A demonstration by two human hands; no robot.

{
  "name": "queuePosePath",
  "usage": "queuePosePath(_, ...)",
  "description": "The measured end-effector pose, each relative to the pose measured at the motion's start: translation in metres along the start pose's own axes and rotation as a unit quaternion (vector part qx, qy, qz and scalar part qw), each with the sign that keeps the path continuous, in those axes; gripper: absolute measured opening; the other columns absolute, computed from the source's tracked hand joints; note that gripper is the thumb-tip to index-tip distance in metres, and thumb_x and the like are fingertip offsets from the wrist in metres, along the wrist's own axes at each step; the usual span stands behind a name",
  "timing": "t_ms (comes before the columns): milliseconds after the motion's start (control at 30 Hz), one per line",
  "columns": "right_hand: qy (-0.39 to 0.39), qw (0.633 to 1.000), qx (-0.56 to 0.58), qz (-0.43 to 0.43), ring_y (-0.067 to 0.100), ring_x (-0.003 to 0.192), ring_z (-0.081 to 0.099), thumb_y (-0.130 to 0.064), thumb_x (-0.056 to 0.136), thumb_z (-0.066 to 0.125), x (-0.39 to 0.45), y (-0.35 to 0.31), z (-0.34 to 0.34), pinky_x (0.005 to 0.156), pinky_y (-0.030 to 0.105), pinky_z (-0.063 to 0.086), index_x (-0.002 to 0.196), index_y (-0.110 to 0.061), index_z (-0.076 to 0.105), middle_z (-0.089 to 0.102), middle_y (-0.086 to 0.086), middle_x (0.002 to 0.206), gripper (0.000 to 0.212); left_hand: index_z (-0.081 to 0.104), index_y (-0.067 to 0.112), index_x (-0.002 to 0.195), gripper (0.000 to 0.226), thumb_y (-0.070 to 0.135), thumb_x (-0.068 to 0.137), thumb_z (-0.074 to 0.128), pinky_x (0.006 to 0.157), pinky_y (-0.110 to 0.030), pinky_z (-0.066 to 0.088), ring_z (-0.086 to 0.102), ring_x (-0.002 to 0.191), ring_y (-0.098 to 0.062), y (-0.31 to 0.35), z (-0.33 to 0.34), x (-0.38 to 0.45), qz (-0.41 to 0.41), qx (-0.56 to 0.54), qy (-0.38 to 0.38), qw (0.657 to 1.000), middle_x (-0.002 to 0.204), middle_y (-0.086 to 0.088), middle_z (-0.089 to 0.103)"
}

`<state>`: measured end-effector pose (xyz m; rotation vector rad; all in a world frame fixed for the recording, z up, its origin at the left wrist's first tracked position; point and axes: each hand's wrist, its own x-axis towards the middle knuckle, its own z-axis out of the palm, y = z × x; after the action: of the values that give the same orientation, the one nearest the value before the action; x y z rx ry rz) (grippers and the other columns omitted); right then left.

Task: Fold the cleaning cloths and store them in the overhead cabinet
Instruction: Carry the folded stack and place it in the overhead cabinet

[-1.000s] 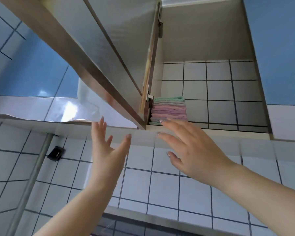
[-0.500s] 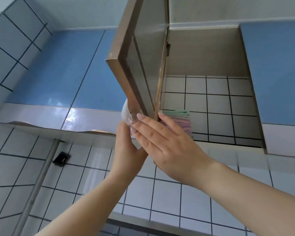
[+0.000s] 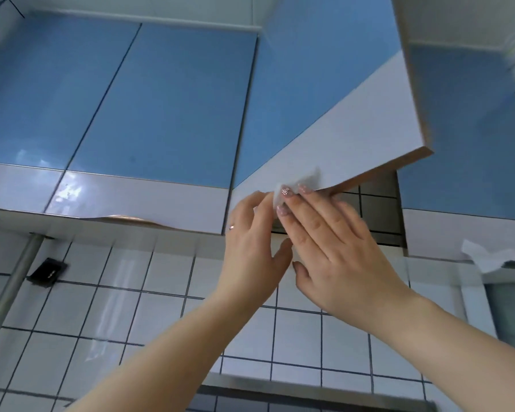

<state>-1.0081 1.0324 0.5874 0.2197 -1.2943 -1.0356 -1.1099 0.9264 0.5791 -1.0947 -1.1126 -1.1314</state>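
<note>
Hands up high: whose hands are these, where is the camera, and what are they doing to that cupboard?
These are a person's two bare hands, not a machine. The camera sits on the person's head, so the picture looks up from below. The left hand and the right hand reach to the bottom edge of a blue and white cabinet door that hangs partly open. Straight fingers press against the door; nothing is in their grip. A thin clear tab sticks out at the door's edge by the fingertips. Below is a white tiled wall. No cloths can be seen in this picture.
</note>
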Motion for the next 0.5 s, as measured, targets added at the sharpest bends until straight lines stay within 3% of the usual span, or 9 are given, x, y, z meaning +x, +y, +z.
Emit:
queuePosePath(133, -0.087, 0.995, -0.024, 0.042, 0.026, 0.143, 0.022, -0.03, 0.083, 0.049, -0.027, 0.014, 0.003, 0.11, 0.042, 0.026, 0.143, -0.003, 0.033, 0.025, 0.014, 0.154, 0.068, 0.034, 0.026, 0.129, 0.069, 0.013, 0.072, 0.071, 0.106, -0.049, 0.036, 0.032, 0.126, -0.021, 0.003, 0.028, 0.0, 0.052, 0.073, 0.006, 0.996, 0.128, -0.004, 0.04)
queuePosePath(233, -0.136, 0.988, -0.019, 0.076, 0.026, 0.142, 0.023, -0.034, 0.08, 0.05, -0.048, 0.024, 0.006, 0.104, 0.04, 0.028, 0.142, -0.005, 0.035, 0.026, 0.014, 0.154, 0.07, 0.039, 0.022, 0.127, 0.068, 0.013, 0.068, 0.072, 0.111, -0.059, 0.024, 0.024, 0.136, -0.027, 0.004, 0.051, -0.001, 0.08, 0.141, -0.013, 0.987, 0.131, -0.008, 0.042)
queuePosePath(367, -0.185, 0.977, -0.018, 0.101, 0.026, 0.143, 0.023, -0.035, 0.079, 0.048, -0.068, 0.042, 0.018, 0.106, 0.043, 0.027, 0.142, -0.008, 0.036, 0.028, 0.012, 0.154, 0.07, 0.056, 0.013, 0.115, 0.061, 0.018, 0.057, 0.075, 0.108, -0.058, 0.023, 0.045, 0.129, -0.027, -0.002, 0.085, 0.002, 0.163, 0.269, -0.034, 0.949, 0.118, -0.005, 0.057)
queuePosePath(500, -0.247, 0.962, -0.018, 0.115, 0.024, 0.141, 0.023, -0.035, 0.071, 0.066, -0.085, 0.059, 0.044, 0.11, 0.049, 0.018, 0.14, -0.006, 0.037, 0.034, 0.011, 0.151, 0.08, 0.061, 0.012, 0.106, 0.052, 0.019, 0.056, 0.074, 0.106, -0.058, 0.028, 0.059, 0.106, -0.027, -0.008, 0.112, 0.004, 0.173, 0.328, -0.047, 0.928, 0.105, -0.005, 0.061)
